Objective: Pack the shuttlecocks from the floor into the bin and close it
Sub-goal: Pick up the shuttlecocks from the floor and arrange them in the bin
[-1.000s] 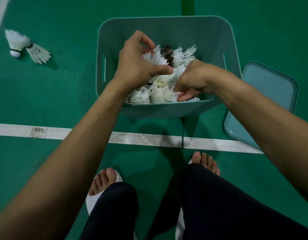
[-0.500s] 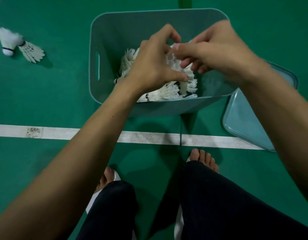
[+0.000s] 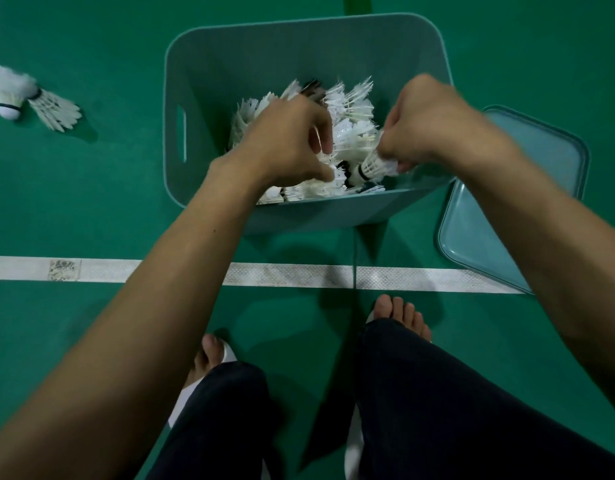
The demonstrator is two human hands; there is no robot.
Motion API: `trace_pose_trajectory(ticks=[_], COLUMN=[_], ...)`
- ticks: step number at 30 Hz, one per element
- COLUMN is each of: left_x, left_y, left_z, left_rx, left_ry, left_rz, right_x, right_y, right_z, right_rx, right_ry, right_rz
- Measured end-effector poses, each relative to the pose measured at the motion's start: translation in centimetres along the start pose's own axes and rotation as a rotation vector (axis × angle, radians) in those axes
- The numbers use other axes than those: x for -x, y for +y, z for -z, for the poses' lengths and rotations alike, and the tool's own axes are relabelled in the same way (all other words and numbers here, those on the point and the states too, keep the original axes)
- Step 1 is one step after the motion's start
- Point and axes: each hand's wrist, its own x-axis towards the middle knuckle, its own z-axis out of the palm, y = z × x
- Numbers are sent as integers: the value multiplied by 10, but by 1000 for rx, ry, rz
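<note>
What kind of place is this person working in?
Most likely an indoor badminton court. The green sports floor carries a white boundary line, two feather shuttlecocks lie loose on it, and a teal bin is piled with many more.

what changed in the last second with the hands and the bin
Both hands rose together above the teal plastic bin, then dropped back in. The right hand now grips a white feather shuttlecock; the left hand is on the pile. The two floor shuttlecocks and teal lid stayed put.
</note>
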Motion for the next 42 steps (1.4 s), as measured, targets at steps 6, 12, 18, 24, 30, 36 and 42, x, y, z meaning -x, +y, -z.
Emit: trace_pose_trajectory(ticks=[6,12,18,24,30,36,42], left_x=[-4,-2,-2,3,36,69,100], left_y=[-11,-13,-14,-7,-5,-26,-96], left_z=[-8,-11,-12,-10,32,67,81], left_rx=[-65,-59,-84,-120,13,106,237], left_ry=[-88,-42,-20,-57,93,401,611], left_rz=[51,45,46,22,-2,-19,108], right_x=[-8,-18,-28,-15,11,31,39], right_y=[2,3,-3,-18,-36,-103,-199], right_z=[-27,-34,-40,-33,2,4,-36], right_rx=[-278,-532,-380,49,178,113,4], right_ry=[-233,-369,-322,-214,-49,218,164], right_rz=[-125,-217,-218,-22,3,241,500])
